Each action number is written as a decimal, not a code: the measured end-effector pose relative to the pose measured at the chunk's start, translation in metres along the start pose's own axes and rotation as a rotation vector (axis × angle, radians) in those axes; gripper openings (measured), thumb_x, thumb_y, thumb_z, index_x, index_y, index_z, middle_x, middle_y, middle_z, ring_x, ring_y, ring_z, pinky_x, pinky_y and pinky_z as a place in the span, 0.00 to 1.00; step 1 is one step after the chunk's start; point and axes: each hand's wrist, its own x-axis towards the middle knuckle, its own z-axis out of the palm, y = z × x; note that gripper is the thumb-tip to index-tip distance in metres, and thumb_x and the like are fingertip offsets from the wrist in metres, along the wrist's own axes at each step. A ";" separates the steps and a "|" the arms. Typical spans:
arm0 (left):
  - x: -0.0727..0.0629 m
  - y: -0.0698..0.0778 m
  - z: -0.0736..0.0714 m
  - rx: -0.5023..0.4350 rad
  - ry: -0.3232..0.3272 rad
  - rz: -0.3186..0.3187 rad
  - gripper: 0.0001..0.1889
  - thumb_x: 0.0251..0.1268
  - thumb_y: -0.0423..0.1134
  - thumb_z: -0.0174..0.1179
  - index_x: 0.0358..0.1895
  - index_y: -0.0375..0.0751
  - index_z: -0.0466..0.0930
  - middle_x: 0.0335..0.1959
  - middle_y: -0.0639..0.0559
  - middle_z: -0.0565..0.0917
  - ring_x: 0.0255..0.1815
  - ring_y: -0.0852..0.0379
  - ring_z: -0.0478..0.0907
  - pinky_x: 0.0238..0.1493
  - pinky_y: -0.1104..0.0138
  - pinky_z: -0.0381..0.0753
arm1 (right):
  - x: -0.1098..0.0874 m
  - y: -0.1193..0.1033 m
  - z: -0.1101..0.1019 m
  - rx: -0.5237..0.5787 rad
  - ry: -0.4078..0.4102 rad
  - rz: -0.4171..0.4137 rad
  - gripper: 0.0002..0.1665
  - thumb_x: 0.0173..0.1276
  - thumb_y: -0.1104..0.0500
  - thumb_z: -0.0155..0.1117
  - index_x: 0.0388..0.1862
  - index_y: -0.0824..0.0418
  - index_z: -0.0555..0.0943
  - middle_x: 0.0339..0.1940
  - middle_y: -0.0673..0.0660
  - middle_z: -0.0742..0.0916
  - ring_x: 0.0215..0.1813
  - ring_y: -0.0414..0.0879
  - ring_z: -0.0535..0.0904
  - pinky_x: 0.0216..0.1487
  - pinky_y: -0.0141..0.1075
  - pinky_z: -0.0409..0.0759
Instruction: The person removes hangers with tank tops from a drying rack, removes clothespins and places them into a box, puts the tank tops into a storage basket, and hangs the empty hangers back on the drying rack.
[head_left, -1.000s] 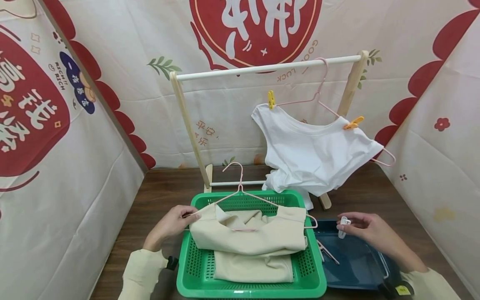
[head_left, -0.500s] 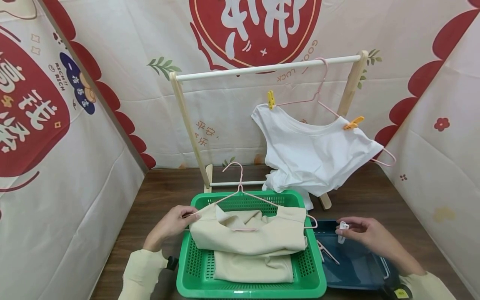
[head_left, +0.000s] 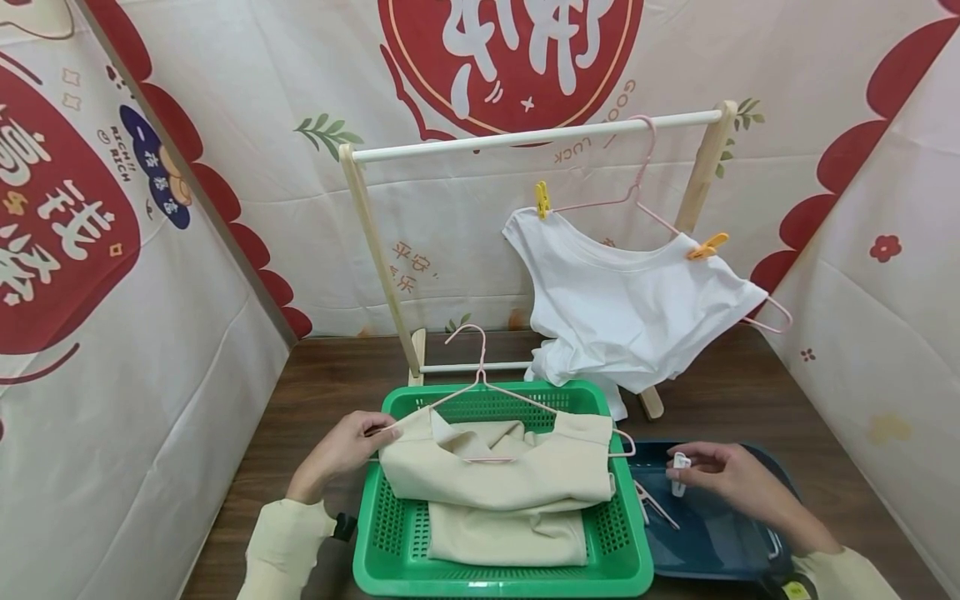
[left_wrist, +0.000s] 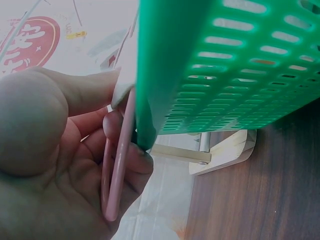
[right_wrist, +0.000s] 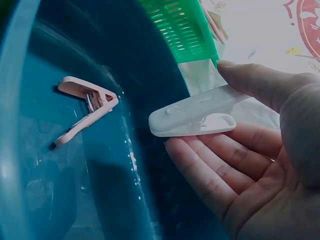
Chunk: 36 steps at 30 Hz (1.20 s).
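hanger (head_left: pixel 481 376) lies across basket (head_left: pixel 502 585), left of tray (head_left: pixel 708 546), before rack (head_left: pixel 487 145).

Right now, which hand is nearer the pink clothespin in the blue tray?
Right. The right hand, pinching a white clothespin, is over the tray, right of the pink clothespin; the left hand is across the green basket from it, gripping a hanger.

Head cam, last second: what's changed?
The right hand moved slightly left and down in the head view, over the tray, with the white clip pinched throughout. Nothing newly grasped or released. Unchanged: left hand on the lower hanger, cream garment, basket, white shirt.
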 end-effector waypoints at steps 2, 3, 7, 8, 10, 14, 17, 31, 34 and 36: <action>0.000 0.000 0.000 0.001 -0.001 0.004 0.09 0.72 0.44 0.59 0.41 0.45 0.84 0.27 0.52 0.78 0.30 0.55 0.74 0.33 0.62 0.75 | 0.000 0.001 0.001 -0.007 0.002 0.011 0.31 0.66 0.48 0.69 0.59 0.69 0.79 0.45 0.57 0.88 0.45 0.49 0.83 0.44 0.47 0.84; 0.000 -0.001 0.000 0.001 -0.002 0.006 0.09 0.72 0.44 0.59 0.41 0.45 0.84 0.27 0.52 0.78 0.30 0.55 0.74 0.33 0.62 0.75 | 0.001 0.001 0.001 -0.011 0.003 0.018 0.31 0.66 0.48 0.69 0.60 0.69 0.79 0.45 0.57 0.88 0.45 0.49 0.84 0.44 0.47 0.84; 0.000 0.000 0.000 -0.001 -0.002 0.004 0.09 0.73 0.44 0.58 0.41 0.45 0.84 0.27 0.52 0.79 0.30 0.54 0.74 0.33 0.62 0.76 | 0.002 0.001 0.003 -0.030 0.004 0.037 0.32 0.66 0.47 0.70 0.59 0.68 0.79 0.45 0.57 0.88 0.46 0.50 0.83 0.43 0.46 0.84; 0.000 0.000 0.000 -0.003 -0.001 0.001 0.09 0.73 0.44 0.58 0.41 0.45 0.84 0.28 0.52 0.79 0.30 0.54 0.74 0.33 0.62 0.76 | 0.002 0.001 0.003 -0.036 0.003 0.039 0.32 0.65 0.47 0.70 0.59 0.68 0.79 0.45 0.57 0.88 0.46 0.50 0.83 0.43 0.46 0.84; -0.001 0.001 0.000 -0.007 0.002 -0.007 0.09 0.73 0.44 0.58 0.41 0.45 0.84 0.28 0.51 0.80 0.30 0.54 0.75 0.34 0.61 0.76 | 0.003 0.001 0.004 -0.044 -0.004 0.039 0.32 0.65 0.47 0.70 0.59 0.68 0.79 0.45 0.58 0.88 0.46 0.50 0.83 0.44 0.46 0.84; -0.001 0.003 0.000 -0.016 0.006 -0.023 0.09 0.72 0.45 0.59 0.42 0.45 0.85 0.30 0.51 0.81 0.31 0.54 0.75 0.36 0.61 0.76 | 0.002 0.002 0.003 -0.040 -0.024 0.038 0.32 0.66 0.48 0.69 0.59 0.69 0.79 0.45 0.58 0.88 0.45 0.50 0.83 0.44 0.47 0.83; -0.002 0.003 -0.001 -0.023 0.006 -0.030 0.09 0.72 0.45 0.59 0.43 0.44 0.85 0.31 0.51 0.81 0.32 0.54 0.76 0.36 0.61 0.77 | 0.002 0.002 0.004 -0.018 -0.042 0.035 0.32 0.66 0.48 0.69 0.59 0.70 0.78 0.45 0.57 0.88 0.45 0.49 0.83 0.44 0.46 0.83; -0.003 0.005 -0.001 -0.029 0.000 -0.022 0.10 0.72 0.45 0.59 0.43 0.44 0.85 0.31 0.51 0.81 0.32 0.54 0.75 0.36 0.61 0.76 | 0.005 0.010 0.006 0.005 -0.101 0.008 0.31 0.66 0.50 0.69 0.59 0.72 0.77 0.43 0.57 0.87 0.45 0.50 0.84 0.44 0.44 0.84; -0.002 0.005 -0.002 -0.028 0.000 -0.019 0.09 0.72 0.45 0.59 0.43 0.45 0.85 0.32 0.50 0.81 0.33 0.54 0.75 0.36 0.61 0.76 | 0.006 0.011 0.005 0.015 -0.123 -0.004 0.32 0.67 0.51 0.68 0.59 0.73 0.77 0.43 0.57 0.87 0.45 0.50 0.84 0.43 0.42 0.84; -0.002 0.004 -0.001 -0.033 0.000 -0.021 0.09 0.72 0.45 0.59 0.43 0.45 0.85 0.32 0.50 0.81 0.33 0.54 0.75 0.36 0.61 0.76 | 0.006 0.011 0.005 0.021 -0.138 -0.014 0.32 0.67 0.51 0.68 0.60 0.74 0.76 0.44 0.58 0.87 0.45 0.51 0.84 0.43 0.41 0.84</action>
